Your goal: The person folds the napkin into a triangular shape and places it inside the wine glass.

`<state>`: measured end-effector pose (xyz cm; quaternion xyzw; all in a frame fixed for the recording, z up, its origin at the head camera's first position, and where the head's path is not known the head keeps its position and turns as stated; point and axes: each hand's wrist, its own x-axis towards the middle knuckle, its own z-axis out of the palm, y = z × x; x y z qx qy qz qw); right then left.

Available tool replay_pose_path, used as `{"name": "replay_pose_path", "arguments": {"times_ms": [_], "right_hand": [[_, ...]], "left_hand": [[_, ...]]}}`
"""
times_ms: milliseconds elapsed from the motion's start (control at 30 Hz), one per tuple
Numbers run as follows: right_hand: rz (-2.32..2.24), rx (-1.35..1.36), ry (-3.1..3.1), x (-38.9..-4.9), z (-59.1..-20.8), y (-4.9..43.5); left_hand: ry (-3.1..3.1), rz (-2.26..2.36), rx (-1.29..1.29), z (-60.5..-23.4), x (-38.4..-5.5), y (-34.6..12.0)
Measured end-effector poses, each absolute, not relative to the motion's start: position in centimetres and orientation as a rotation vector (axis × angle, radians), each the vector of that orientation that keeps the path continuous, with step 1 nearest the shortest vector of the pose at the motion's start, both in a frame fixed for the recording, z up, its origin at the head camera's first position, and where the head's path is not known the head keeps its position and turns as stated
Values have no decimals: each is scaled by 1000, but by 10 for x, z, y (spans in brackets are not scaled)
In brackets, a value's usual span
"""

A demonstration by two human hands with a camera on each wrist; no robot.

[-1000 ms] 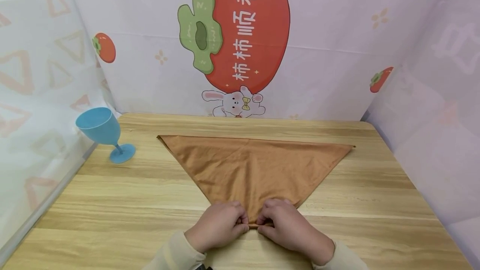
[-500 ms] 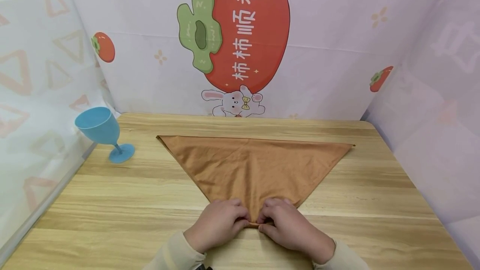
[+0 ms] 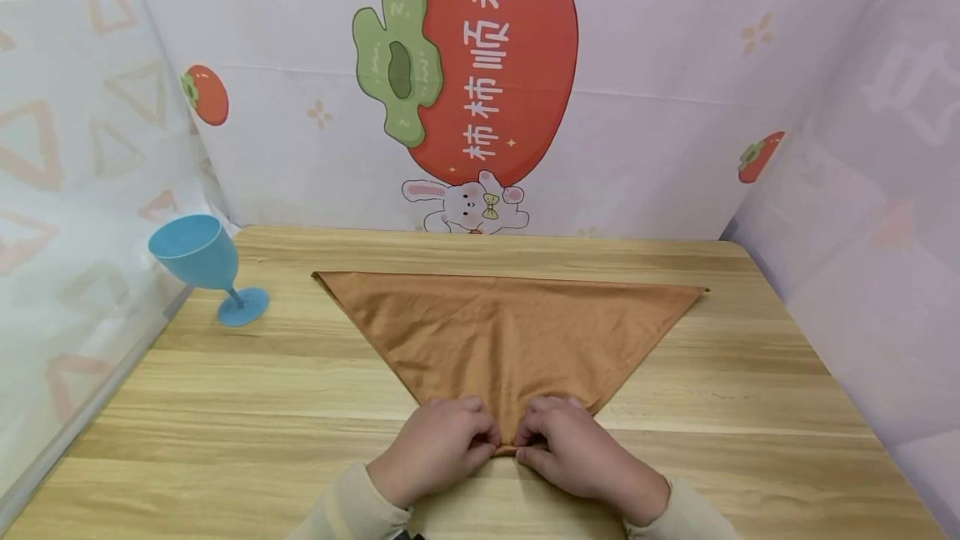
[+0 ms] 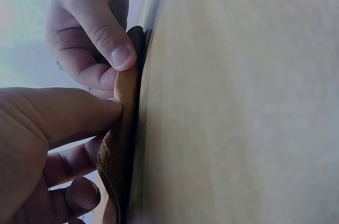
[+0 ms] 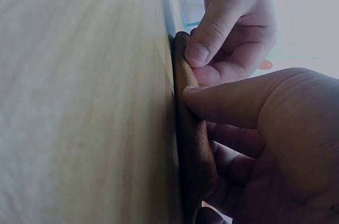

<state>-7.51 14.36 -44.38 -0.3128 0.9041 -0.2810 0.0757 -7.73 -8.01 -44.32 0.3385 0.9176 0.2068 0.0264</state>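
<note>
White printed sheeting (image 3: 645, 148) is walling the place in at the back and at both sides. Wood-grain table (image 3: 757, 473) is filling the floor of the view. Orange-brown cloth (image 3: 495, 348) is lying flat at mid-table, its near end under my fingers. As I judge it, I am folding or rolling that near edge, and doing it well is asking for even tension from both thumbs, small turns, and a fold line running parallel to the far edge, so neither side is gaining on the other. Its outline is tapering like a triangle with a blunted tip: the narrow end is pointing at me, the two sharp corners are pointing out left and right, and the long axis is running side to side along the far edge, the right corner sitting very slightly nearer me. My left hand (image 3: 438, 448) and right hand (image 3: 577, 452) are mirroring each other just apart, each clamping the cloth between thumb and curled fingers. Blue goblet (image 3: 198, 252) is standing on its foot off to the left, clear of the cloth. Folded lip (image 5: 190, 121) is showing thick and rounded beneath my thumbs; I am not making out its inner layers.
</note>
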Motion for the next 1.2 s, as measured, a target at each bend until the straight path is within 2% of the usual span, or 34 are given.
{"name": "replay_pose_path", "arguments": {"times_ms": [467,1200], "right_hand": [[-858,-907,2722,-74,-442,142],[-849,-902,2774,-73,-445,139]], "left_hand": [[2789,653,994,-445,-78,-81],[2856,510,1073,-445,-78,-78]]}}
